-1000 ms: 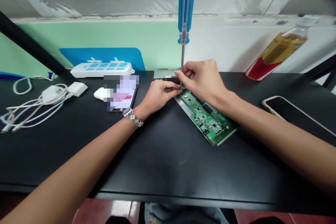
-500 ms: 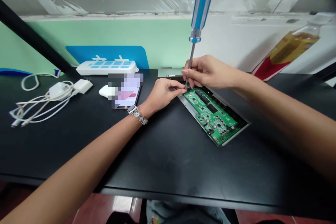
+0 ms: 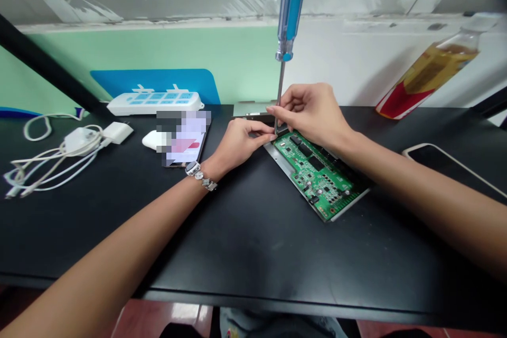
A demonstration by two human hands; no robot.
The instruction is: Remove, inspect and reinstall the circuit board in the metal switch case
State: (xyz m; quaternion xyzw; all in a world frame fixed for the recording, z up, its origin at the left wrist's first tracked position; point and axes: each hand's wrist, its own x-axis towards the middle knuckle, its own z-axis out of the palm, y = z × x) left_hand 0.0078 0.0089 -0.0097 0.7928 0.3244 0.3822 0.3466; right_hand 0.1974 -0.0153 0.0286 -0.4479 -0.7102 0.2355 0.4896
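Note:
A screwdriver [image 3: 293, 8] with a clear and blue handle stands nearly upright, its tip at the far left corner of a green circuit board [image 3: 307, 161] in a metal tray [image 3: 279, 159]. My right hand [image 3: 311, 108] is closed in a pinch on the screwdriver's metal shaft. At the same corner my left hand [image 3: 241, 142] has thumb and index finger pinched together beside the screwdriver's tip. Whatever lies between those fingertips is too small to make out. Just behind my hands a grey metal piece [image 3: 253, 108] lies against the wall, partly covered.
A phone [image 3: 190, 137], a white case [image 3: 151, 140] and white chargers with cables [image 3: 79, 142] lie left on the black table [image 3: 222, 237]. A power strip [image 3: 154, 103] stands by the wall. At right are a drink bottle [image 3: 428, 76] and a dark white-edged object [image 3: 425, 154].
The screwdriver has become more upright, its handle shifting left. My right wrist has lifted and turned slightly. The left hand keeps its pinch at the corner, and the whole view has shifted a little.

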